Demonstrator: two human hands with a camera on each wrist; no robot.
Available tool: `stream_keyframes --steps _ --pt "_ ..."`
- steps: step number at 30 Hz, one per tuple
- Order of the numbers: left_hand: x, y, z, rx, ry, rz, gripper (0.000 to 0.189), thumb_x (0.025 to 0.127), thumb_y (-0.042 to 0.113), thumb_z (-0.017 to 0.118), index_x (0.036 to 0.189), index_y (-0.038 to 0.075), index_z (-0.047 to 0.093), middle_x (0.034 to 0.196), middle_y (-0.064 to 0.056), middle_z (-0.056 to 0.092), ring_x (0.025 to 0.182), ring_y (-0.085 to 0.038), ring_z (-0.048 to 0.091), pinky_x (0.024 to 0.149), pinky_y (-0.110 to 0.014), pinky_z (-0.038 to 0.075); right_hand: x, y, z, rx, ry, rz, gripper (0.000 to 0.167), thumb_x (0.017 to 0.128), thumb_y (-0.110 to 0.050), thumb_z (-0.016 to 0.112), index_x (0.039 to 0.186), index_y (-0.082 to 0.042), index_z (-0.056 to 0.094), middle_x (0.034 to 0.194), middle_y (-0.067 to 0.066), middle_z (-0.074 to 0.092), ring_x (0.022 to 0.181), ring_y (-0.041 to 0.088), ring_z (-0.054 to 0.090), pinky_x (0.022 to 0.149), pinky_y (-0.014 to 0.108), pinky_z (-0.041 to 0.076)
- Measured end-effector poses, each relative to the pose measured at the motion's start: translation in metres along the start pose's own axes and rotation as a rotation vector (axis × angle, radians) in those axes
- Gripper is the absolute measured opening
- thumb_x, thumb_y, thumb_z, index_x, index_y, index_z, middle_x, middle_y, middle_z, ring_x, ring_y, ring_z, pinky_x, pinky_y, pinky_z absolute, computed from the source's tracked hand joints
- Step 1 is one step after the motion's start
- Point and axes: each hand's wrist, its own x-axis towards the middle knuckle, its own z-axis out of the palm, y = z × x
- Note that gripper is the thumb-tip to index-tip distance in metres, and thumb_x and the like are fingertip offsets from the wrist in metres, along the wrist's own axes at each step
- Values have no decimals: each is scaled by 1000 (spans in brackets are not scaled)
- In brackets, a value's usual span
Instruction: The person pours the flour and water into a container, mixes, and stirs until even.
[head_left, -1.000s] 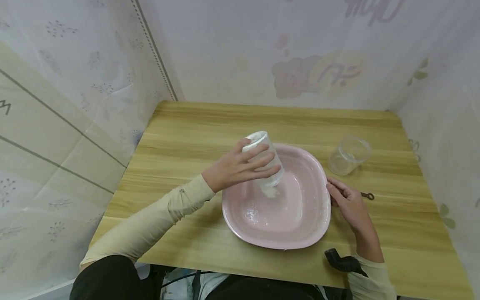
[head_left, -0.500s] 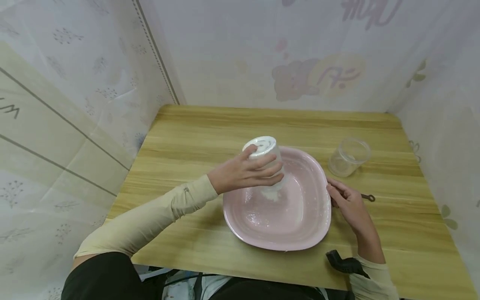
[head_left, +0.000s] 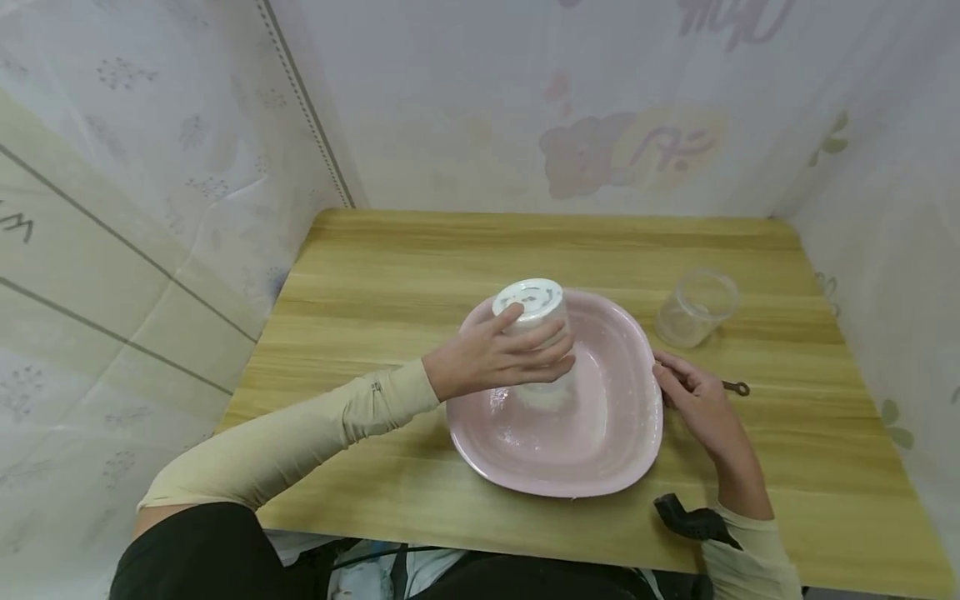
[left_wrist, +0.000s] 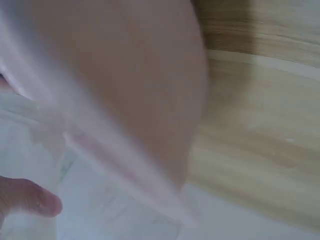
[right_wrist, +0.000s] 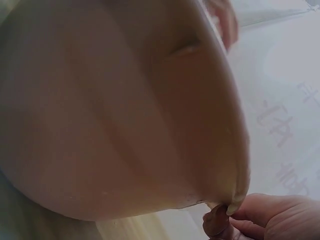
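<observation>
My left hand (head_left: 506, 358) grips a clear plastic cup (head_left: 536, 304) upside down over the pink basin (head_left: 555, 479), its base facing up. Below the cup's mouth, which my fingers partly hide, a white patch (head_left: 543, 396) shows on the basin floor. My right hand (head_left: 697, 404) pinches the basin's right rim between thumb and fingers. From the right wrist camera, the basin's outer wall (right_wrist: 125, 125) fills most of the view, with the pinching fingers at its lower corner. Left wrist view: the thumb (left_wrist: 32, 197) lies against the whitish cup, below the basin's rim.
A second clear cup (head_left: 697, 308) stands on the wooden table (head_left: 360, 317), right of the basin. Behind my right hand, a dark handle with a ring end (head_left: 738, 388) pokes out. Printed sheeting (head_left: 465, 108) encloses the table at the back and sides.
My left hand has tipped the cup from a slant to nearly straight upside down and shifted it slightly right. My right hand has kept its hold on the basin's rim.
</observation>
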Motion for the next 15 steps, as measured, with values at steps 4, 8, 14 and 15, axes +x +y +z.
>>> stream_keyframes --steps 4,8,14,15 --pt "3 -4 -5 1 18 -61 91 80 4 81 155 31 38 155 5 45 144 -19 42 101 -44 45 0 0 -1 -8 2 -1 51 110 -33 51 151 -4 54 118 -8 74 97 -3 70 80 18 60" --pt "-1 3 -6 -31 -65 -52 101 76 -5 82 156 35 36 156 9 43 145 -15 41 103 -41 45 0 1 -2 -9 1 8 51 110 -34 52 151 -3 54 108 -11 73 90 0 68 75 20 59" --pt "4 9 -8 -66 -63 -55 83 84 13 77 155 34 39 155 7 45 143 -17 42 101 -42 45 2 0 -6 -51 5 23 51 110 -36 52 150 -6 56 103 -10 73 85 3 66 73 23 58" --pt "5 9 -8 -61 -68 -67 80 85 16 76 154 34 40 154 7 45 143 -17 41 101 -42 44 4 0 -8 -58 1 25 51 110 -37 52 150 -6 56 102 -9 73 85 4 66 73 24 58"
